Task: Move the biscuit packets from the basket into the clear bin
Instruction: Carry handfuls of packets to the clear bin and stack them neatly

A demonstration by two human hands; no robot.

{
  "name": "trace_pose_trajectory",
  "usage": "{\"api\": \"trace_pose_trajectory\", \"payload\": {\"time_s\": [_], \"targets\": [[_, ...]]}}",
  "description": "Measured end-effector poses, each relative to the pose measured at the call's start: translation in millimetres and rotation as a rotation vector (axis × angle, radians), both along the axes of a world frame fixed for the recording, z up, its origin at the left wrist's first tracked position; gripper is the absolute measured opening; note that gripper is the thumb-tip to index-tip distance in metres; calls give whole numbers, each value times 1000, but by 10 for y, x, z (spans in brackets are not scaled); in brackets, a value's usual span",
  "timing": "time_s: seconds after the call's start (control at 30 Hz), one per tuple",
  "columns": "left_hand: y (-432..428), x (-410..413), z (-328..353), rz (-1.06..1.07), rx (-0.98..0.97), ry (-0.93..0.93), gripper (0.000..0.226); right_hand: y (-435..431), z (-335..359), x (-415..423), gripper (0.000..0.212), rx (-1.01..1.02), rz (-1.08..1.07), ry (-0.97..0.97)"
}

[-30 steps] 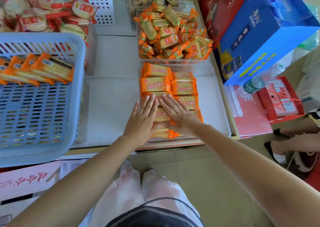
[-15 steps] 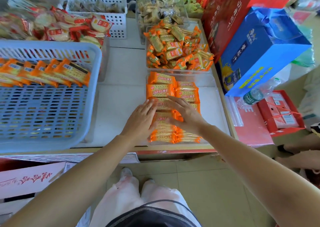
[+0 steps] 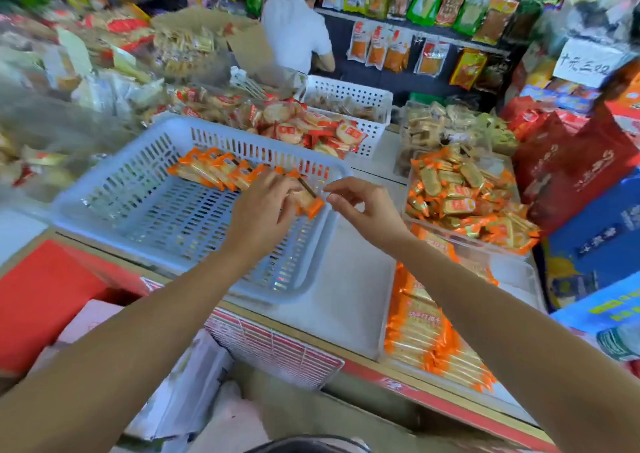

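The blue basket (image 3: 138,193) sits at the left of the tabletop (image 3: 346,279), and it now fills the middle of the view, where half a second ago it lay off to the side. A row of orange biscuit packets (image 3: 214,172) leans along its far wall, much as before. Both hands have left the clear bin and come across to the basket. The left hand (image 3: 266,206), which had been resting on the stacked packets in the bin, now reaches over the basket's right end with its fingers curled round one packet (image 3: 308,201) at the right end of the row, lifted and tilted, its orange end poking out toward the rim. Beyond it, at the back of the shop, a person in a white shirt (image 3: 294,30) has come into view, unseen in the earlier pictures. The right hand (image 3: 363,206) hovers at the basket's right rim, just beside the held packet's end, fingers loosely curled with thumb and forefinger close together, and holds nothing that shows; motion blur hides whether a fingertip touches the wrapper. Further right, the clear bin (image 3: 519,276) holds the packets already stacked (image 3: 419,328) in its left half, partly hidden behind the right forearm. A blue box (image 3: 595,255) stands at the far right.
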State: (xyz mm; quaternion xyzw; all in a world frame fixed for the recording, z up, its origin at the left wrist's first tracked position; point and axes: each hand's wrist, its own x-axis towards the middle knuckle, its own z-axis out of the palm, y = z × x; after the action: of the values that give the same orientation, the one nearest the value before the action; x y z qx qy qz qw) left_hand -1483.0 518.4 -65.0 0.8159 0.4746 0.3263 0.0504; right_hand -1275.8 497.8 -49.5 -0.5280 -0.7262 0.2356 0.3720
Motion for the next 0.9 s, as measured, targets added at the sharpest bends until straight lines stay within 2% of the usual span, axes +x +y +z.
{"api": "trace_pose_trajectory", "payload": {"time_s": [0.13,0.27,0.43,0.53,0.7,0.9], "targets": [[408,-806,-44,86,-88,74,25,493,7,-666,16,-35,144,-52],[833,-1563,-145,115,-140,168,25,989,-80,-1229,21,-104,172,-146],[1395,-2294,-235,132,-239,266,40,1576,-266,-1826,43,-260,162,-220],[1618,-2523,-319,119,-343,330,52,1829,-408,-2047,53,-311,160,-310],[1890,-2723,-402,54,-414,442,63,2214,-615,-2332,56,-299,57,-407],[1999,-2857,-398,-44,-449,369,65,2454,-805,-2544,60,-328,-66,-599]]}}
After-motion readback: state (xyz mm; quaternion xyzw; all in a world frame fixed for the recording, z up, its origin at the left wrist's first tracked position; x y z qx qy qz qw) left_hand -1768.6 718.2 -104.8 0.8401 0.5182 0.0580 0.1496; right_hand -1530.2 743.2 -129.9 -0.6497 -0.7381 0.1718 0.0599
